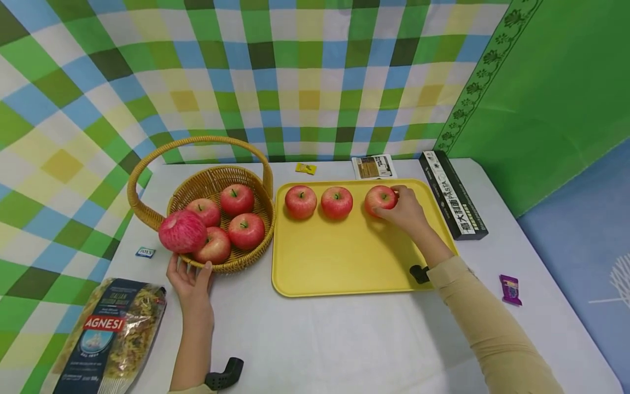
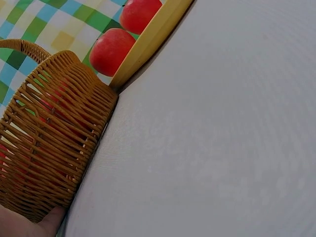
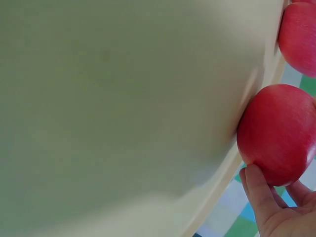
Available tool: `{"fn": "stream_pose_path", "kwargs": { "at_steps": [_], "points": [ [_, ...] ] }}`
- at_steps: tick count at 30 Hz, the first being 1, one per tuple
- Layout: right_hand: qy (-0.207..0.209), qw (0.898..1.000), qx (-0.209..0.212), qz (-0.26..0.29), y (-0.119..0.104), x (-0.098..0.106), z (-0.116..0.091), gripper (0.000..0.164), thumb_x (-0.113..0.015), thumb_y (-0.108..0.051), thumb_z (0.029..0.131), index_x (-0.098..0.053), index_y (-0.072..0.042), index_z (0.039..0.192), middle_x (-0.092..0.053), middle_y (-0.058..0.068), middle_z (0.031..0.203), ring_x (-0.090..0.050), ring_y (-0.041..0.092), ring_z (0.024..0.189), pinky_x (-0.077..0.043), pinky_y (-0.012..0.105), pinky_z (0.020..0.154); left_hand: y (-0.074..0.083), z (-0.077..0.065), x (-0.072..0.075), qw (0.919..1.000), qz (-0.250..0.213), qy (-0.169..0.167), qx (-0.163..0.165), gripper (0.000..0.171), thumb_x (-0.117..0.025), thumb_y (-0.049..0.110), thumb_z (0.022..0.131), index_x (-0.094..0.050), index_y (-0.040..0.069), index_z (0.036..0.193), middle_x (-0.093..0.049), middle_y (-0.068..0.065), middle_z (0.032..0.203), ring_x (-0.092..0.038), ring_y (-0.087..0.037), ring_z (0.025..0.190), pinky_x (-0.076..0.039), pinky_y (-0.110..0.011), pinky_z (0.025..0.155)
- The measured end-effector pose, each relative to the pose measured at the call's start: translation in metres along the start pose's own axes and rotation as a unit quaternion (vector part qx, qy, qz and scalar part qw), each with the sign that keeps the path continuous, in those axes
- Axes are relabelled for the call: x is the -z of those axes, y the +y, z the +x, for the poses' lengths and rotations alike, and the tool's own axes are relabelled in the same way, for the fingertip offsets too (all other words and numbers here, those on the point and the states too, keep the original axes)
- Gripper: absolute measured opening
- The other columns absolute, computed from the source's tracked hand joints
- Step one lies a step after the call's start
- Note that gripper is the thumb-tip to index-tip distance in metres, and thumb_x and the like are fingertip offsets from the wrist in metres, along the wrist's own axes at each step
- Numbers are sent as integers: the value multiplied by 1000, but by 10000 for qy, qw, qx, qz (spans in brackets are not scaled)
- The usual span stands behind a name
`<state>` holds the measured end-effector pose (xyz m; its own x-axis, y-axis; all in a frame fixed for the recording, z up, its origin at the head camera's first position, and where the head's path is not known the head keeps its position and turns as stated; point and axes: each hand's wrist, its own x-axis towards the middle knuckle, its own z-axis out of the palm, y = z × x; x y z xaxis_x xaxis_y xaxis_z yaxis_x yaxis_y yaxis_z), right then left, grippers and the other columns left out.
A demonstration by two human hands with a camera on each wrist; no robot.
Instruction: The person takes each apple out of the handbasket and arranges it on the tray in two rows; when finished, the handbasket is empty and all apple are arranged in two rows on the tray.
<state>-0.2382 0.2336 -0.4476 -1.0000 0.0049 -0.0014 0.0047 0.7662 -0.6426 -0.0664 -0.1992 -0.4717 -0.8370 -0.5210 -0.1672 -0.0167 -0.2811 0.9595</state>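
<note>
My right hand point(image 1: 406, 210) grips a red apple point(image 1: 379, 200) by its side, at the back right of the yellow tray point(image 1: 339, 257). In the right wrist view the fingers point(image 3: 261, 195) press against this apple's skin. Two more apples, one at the far left point(image 1: 301, 202) and one beside it point(image 1: 337, 203), stand on the tray along its back edge. My left hand point(image 1: 192, 284) rests against the near side of a wicker basket point(image 1: 266, 219) with a tall handle. Several apples lie inside, and a streaked pink one point(image 1: 183, 231) sits highest, over the left rim.
A pasta bag point(image 1: 105, 334) lies at the front left, with a small blue-white packet point(image 1: 145, 252) behind it. Beyond the tray are a yellow packet point(image 1: 305, 168) and a flat printed packet point(image 1: 374, 166). A black pasta box point(image 1: 453, 194) and a purple wrapped sweet point(image 1: 510, 289) lie to the right.
</note>
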Motion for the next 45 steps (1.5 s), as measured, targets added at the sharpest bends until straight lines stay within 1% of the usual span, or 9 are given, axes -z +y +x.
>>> {"fn": "stream_pose_path", "kwargs": {
  "at_steps": [8, 15, 19, 24, 29, 31, 35, 39, 45],
  "points": [
    [-110, 9999, 84, -38, -4, -2, 0, 82, -77, -35, 80, -37, 4, 139, -41, 27, 128, -49, 41, 110, -45, 56, 95, 0, 0, 0, 10000, 33, 33, 65, 79, -60, 10, 96, -7, 33, 150, -4, 1, 160, -9, -17, 146, -29, -30, 111],
    [-160, 9998, 103, 20, -7, -2, -2, 83, -75, -35, 82, -35, 5, 142, -40, 28, 131, -47, 42, 115, -43, 55, 98, 0, 0, 0, 10000, -3, 13, 44, 78, -58, 9, 96, -6, 33, 150, -4, 1, 160, -10, -17, 146, -29, -30, 111],
    [-116, 9997, 125, 147, -11, 2, -4, 81, -74, -32, 84, -33, 5, 143, -40, 28, 135, -48, 41, 115, -44, 52, 97, 0, -1, 0, 10000, -60, -17, -17, 77, -58, 8, 96, -7, 32, 150, -5, 0, 160, -11, -17, 145, -30, -30, 110],
    [0, 9993, 212, 305, -21, 12, -6, 83, -73, -34, 86, -31, 3, 146, -37, 28, 138, -46, 43, 118, -46, 53, 94, -1, -1, 1, 10000, -21, -5, -28, 77, -59, 9, 96, -9, 33, 149, -8, 1, 159, -13, -17, 145, -31, -30, 110],
    [283, 9975, 413, 490, -36, 19, -10, 79, -74, -32, 86, -34, 1, 145, -37, 24, 138, -44, 43, 122, -45, 53, 97, -2, 0, 1, 10000, 41, 9, -24, 77, -59, 10, 96, -9, 34, 149, -8, 1, 159, -14, -17, 145, -31, -30, 110],
    [330, 9963, 488, 628, -44, 21, -12, 78, -74, -32, 85, -35, 0, 144, -37, 22, 140, -43, 41, 123, -44, 52, 99, -2, 0, 1, 10000, 37, 24, -7, 77, -59, 10, 96, -9, 34, 149, -8, 1, 159, -14, -17, 145, -31, -30, 110],
    [249, 9933, 598, 959, -62, 21, -20, 79, -75, -35, 85, -35, -3, 145, -35, 17, 144, -41, 37, 127, -43, 50, 100, -1, 1, 0, 10000, 20, 53, 36, 76, -59, 8, 96, -10, 35, 149, -8, 2, 159, -14, -17, 145, -31, -30, 110],
    [199, 9887, 780, 1263, -80, 19, -25, 78, -76, -34, 83, -37, -6, 145, -37, 15, 142, -41, 34, 127, -43, 49, 102, 0, 1, 0, 10000, 28, 46, 52, 76, -58, 8, 96, -9, 35, 149, -8, 2, 159, -13, -17, 145, -31, -30, 110],
    [137, 9861, 1155, 1186, -109, 13, -35, 76, -78, -30, 82, -40, -9, 144, -41, 12, 140, -45, 30, 124, -44, 46, 101, 0, 0, -1, 10000, 18, 0, 55, 77, -58, 9, 96, -8, 34, 149, -5, 2, 160, -11, -16, 146, -30, -30, 110]
  ]
}}
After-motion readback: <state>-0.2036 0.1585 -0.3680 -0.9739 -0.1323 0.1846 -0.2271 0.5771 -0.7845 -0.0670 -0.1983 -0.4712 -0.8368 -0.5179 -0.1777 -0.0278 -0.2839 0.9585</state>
